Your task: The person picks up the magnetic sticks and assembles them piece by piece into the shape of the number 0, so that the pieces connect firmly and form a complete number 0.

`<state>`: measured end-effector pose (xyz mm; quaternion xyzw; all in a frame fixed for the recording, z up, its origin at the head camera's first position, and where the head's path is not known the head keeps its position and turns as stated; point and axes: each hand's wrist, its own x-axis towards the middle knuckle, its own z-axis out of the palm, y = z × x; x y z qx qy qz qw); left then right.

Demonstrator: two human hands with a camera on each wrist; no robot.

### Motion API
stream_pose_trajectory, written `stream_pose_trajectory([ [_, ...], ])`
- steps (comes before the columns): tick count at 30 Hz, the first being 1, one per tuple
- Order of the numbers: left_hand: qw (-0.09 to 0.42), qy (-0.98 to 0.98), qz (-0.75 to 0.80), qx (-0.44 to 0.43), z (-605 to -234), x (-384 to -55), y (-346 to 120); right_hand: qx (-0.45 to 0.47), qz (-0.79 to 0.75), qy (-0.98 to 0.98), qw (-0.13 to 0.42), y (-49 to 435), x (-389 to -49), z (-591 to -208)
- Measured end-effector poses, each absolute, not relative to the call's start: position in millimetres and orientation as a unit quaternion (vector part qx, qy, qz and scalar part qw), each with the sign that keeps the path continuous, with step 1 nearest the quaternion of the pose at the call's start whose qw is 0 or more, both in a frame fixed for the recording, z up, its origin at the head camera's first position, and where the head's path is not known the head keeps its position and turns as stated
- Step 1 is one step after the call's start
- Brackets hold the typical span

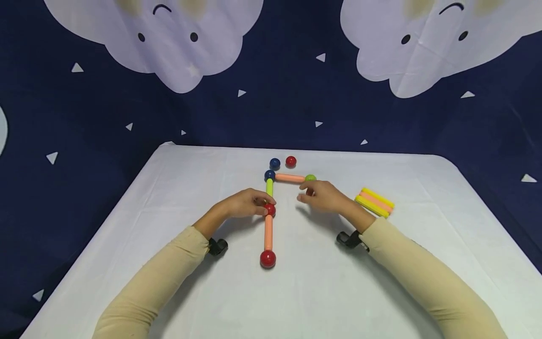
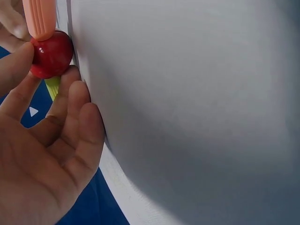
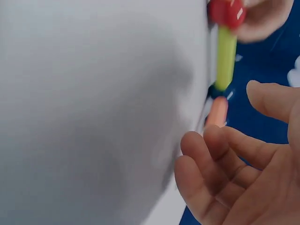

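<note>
My left hand (image 1: 245, 203) pinches the middle red ball (image 1: 271, 211) between thumb and fingers. From that ball a salmon rod (image 1: 268, 233) runs toward me to a second red ball (image 1: 267, 259). A lime-green rod (image 1: 269, 187) leads away from it to a dark blue ball (image 1: 269, 175). Another salmon rod (image 1: 290, 178) extends right from the blue ball to a lime-green ball (image 1: 310, 177), partly hidden by my right hand (image 1: 323, 197). In the right wrist view, the right thumb and loosely bent fingers (image 3: 194, 145) are spread apart, holding nothing.
A loose blue ball (image 1: 274, 163) and a loose red ball (image 1: 290, 161) lie behind the joined rods. Yellow and salmon rods (image 1: 374, 202) lie side by side right of my right hand. Everything rests on a white-covered table (image 1: 203, 301) before a dark blue cloud-patterned cloth (image 1: 288, 94).
</note>
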<state>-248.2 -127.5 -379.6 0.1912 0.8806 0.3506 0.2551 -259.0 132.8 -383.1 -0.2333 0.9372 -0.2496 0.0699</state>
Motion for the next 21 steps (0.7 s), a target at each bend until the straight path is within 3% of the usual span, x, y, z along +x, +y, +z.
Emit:
stream_pose_trajectory([
  [21, 0.244, 0.885, 0.347, 0.194, -380.2, -246.6, -126.4, -0.199, -0.229, 0.951, 0.052, 143.6, -291.3, -384.0],
])
